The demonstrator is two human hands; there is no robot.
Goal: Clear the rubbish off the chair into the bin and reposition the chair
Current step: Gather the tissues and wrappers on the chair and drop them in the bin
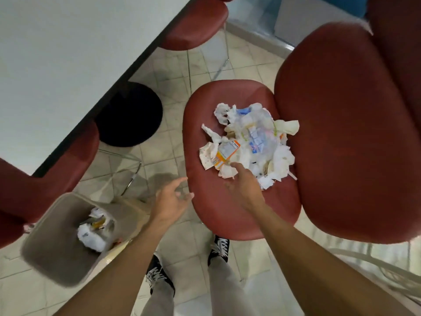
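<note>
**Rubbish on a red chair seat, bin at lower left**

Head view. Pale floor tiles (173,71) fill the background, seen from above between the furniture. One white table (57,53) with a dark edge occupies the upper left, and its round black base (132,115) stands on the tiles beneath it. Three red chairs are partly visible besides the task chair: one at the top centre (196,26), tucked under the table; one at the left edge (38,179); and one large one at the right (350,137).

The chair (230,201) to be cleared stands at the centre, its red seat facing the camera. One heap of rubbish (250,140) lies on the far half of the seat: crumpled white tissues, clear plastic wrapping and one orange-and-white carton (225,153). One grey bin (57,245) stands on the floor at lower left, well apart from the heap, with crumpled white paper (93,233) already lying inside.

Two bare hands are in view. The right hand (243,185) reaches over the seat, fingers extended, its fingertips touching the near edge of the heap; it grips nothing. The left hand (170,197) hovers just beside the seat's left edge, fingers loosely spread and empty. Two black shoes with white laces (157,272) stand on the tiles below.
</note>
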